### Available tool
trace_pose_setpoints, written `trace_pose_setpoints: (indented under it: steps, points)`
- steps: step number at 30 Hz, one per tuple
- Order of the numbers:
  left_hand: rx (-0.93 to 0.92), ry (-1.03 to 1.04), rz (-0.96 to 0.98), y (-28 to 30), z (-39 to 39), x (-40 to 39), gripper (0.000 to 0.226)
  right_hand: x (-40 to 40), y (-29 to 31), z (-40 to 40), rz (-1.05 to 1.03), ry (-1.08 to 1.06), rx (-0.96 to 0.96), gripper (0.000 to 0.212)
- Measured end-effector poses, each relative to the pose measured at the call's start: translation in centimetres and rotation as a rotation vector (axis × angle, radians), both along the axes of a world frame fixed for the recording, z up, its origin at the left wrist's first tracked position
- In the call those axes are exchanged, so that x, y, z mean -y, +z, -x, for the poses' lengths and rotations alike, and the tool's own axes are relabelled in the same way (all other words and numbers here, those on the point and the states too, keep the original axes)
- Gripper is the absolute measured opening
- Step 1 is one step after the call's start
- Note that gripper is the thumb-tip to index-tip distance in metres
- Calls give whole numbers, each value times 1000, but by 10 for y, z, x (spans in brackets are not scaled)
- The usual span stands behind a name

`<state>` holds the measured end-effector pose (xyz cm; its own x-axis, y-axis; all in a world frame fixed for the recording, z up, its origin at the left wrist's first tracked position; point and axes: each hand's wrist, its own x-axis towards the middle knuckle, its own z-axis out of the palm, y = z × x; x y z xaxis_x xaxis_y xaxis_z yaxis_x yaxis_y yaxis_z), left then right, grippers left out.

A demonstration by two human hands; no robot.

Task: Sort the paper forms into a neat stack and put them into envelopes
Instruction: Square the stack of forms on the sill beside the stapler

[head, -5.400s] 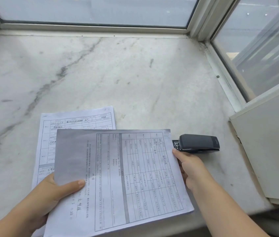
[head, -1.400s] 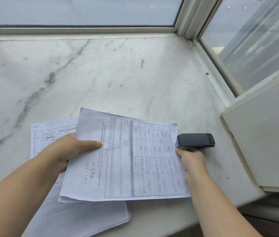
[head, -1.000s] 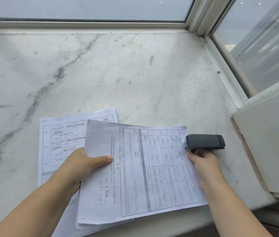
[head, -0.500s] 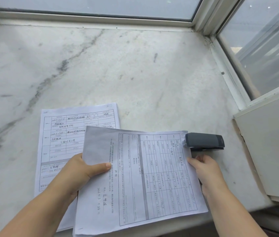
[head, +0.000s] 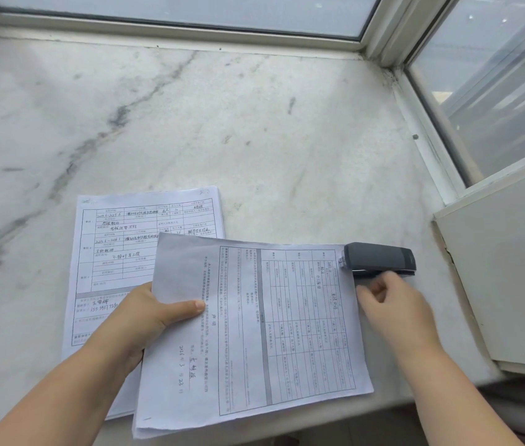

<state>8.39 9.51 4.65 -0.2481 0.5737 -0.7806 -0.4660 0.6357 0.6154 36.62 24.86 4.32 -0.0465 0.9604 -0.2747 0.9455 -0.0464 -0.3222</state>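
Note:
A sheaf of printed forms, turned sideways, lies tilted over the near edge of the marble sill. My left hand grips its left edge with the thumb on top. Its top right corner sits at the mouth of a dark grey stapler. My right hand hovers just off the sheaf's right edge, right below the stapler, with fingers loosely curled and nothing in them. Another filled-in form lies flat on the sill, partly under the sheaf and my left hand. No envelope is in view.
The white marble sill stretches back to a window frame. Glass panes run along the right side. A white panel stands at the right, close to the stapler. The sill's front edge is just under the sheaf.
My right hand has let go of the sheaf's right edge and shifted up toward the stapler. The sheaf's corner now rests at the stapler's mouth. My left hand keeps its hold.

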Motion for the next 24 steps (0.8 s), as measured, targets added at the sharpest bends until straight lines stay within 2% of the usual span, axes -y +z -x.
trace_pose_setpoints:
  steps: [2, 4, 6, 8, 12, 16, 21, 24]
  points:
    - [-1, 1, -2, -1, 0, 0, 53, 2, 23, 0, -241, 31, -92, 30]
    - [-4, 5, -2, -1, 1, 0, 53, -3, 46, 8, -391, 34, -240, 31]
    - [-2, 4, -3, -2, 1, 0, 53, -21, 55, 19, -423, 33, -345, 28]
    - [4, 1, -5, -3, 1, 0, 54, -46, 53, 33, -348, 67, -362, 33]
    - [12, -4, -4, -4, 4, -1, 55, -83, 25, 58, -108, 195, -120, 50]
    - [14, -20, -10, -6, 6, -2, 53, -89, 3, 67, 12, 293, 88, 60]
    - [25, -38, -4, -9, 10, -4, 53, -85, -6, 70, 28, 311, 103, 59]
    - [39, -54, 4, -9, 11, -6, 73, -84, -8, 72, 29, 326, 117, 57]
